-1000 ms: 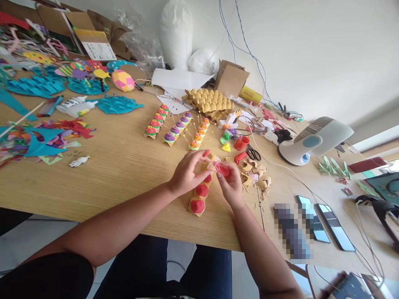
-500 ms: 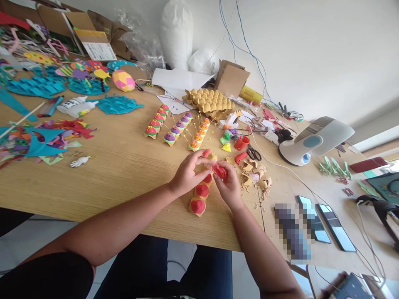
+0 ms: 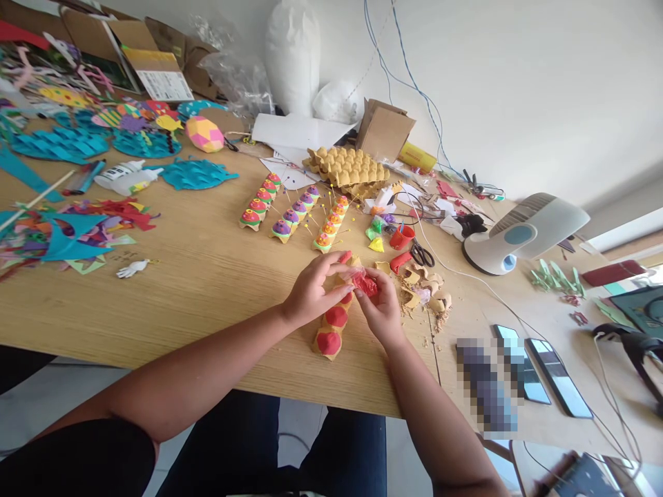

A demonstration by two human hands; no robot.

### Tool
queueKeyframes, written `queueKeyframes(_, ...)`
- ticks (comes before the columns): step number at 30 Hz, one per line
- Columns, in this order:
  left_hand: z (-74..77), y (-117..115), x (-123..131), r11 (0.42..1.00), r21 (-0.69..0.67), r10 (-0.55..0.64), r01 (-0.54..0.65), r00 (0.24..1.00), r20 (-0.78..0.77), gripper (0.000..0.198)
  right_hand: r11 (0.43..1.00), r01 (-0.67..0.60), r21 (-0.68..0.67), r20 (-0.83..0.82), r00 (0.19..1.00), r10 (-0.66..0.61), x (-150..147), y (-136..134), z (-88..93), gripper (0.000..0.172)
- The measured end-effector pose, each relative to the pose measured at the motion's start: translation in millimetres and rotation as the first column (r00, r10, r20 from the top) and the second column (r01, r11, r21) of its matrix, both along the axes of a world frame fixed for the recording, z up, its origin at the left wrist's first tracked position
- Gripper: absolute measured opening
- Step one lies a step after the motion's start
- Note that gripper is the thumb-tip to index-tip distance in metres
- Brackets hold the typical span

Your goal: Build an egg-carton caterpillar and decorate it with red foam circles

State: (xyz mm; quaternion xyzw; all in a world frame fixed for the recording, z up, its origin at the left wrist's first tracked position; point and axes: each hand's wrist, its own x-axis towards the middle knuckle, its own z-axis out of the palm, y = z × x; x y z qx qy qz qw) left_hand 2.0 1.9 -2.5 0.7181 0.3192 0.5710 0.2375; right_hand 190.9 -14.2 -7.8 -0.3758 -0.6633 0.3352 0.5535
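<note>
The red-capped egg-carton strip is lying lengthwise away from the person, far end slanting right, beneath both hands on the tabletop; the right hand's curled grip is holding a red packet, the left hand is curving half-open, its hold staying unclear to me

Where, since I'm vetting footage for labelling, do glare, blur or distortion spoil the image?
Head view: pale reflections streak the rightmost phone; head view: a pixelated patch hides whatever lies beneath it; head view: the table has a slanting front edge; head view: the red bundle, in the right hand beside the left hand, lacks fine detail.
</note>
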Motion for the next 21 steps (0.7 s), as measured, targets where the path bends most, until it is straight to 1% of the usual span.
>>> queueKeyframes(2,-1.4,0.5,0.1,1.0,-0.002,0.009,-0.009,1.0,-0.01,0.06,1.0,-0.003,0.018,0.011,1.0,0.002,-0.5,-0.9,1.6,0.037)
queueKeyframes(5,-3.2,0.1,1.0,1.0,0.001,0.031,-0.031,0.999,0.015,0.055,1.0,0.005,0.023,0.043,0.999,-0.006,-1.5,-0.9,1.6,0.036)
queueKeyframes(7,-3.7,-0.6,2.0,1.0,0.006,0.02,-0.02,0.999,0.039,0.053,1.0,0.007,0.021,0.052,0.999,-0.008,-1.9,-0.3,0.5,0.036)
queueKeyframes(9,-4.2,-0.8,2.9,1.0,0.001,-0.011,0.011,0.997,0.079,0.055,1.0,0.006,0.02,0.049,0.999,-0.007,-1.7,0.3,-0.4,0.037)
queueKeyframes(12,-5.4,0.8,3.7,0.999,-0.03,-0.024,0.03,0.984,0.177,0.065,0.999,0.004,0.034,0.034,0.999,-0.005,-0.4,-0.1,-0.4,0.037)
queueKeyframes(14,-6.2,2.6,3.7,0.996,-0.067,-0.05,0.066,0.974,0.22,0.071,1.0,-0.001,0.027,0.034,0.999,0.0,0.4,-1.9,0.8,0.038)
queueKeyframes(15,-6.4,3.4,3.6,0.99,-0.093,-0.081,0.104,0.97,0.228,0.071,1.0,-0.006,0.013,0.036,0.999,0.006,0.6,-3.2,1.8,0.039)
queueKeyframes(18,-6.1,4.1,3.9,0.958,-0.194,-0.158,0.21,0.955,0.252,0.066,0.998,-0.04,-0.051,0.026,0.999,0.042,0.7,-7.4,6.2,0.044)
queueKeyframes(21,-4.0,2.0,5.4,0.945,-0.23,-0.165,0.231,0.947,0.274,0.062,0.996,-0.042,-0.085,0.022,0.999,0.044,0.0,-9.0,10.7,0.046)
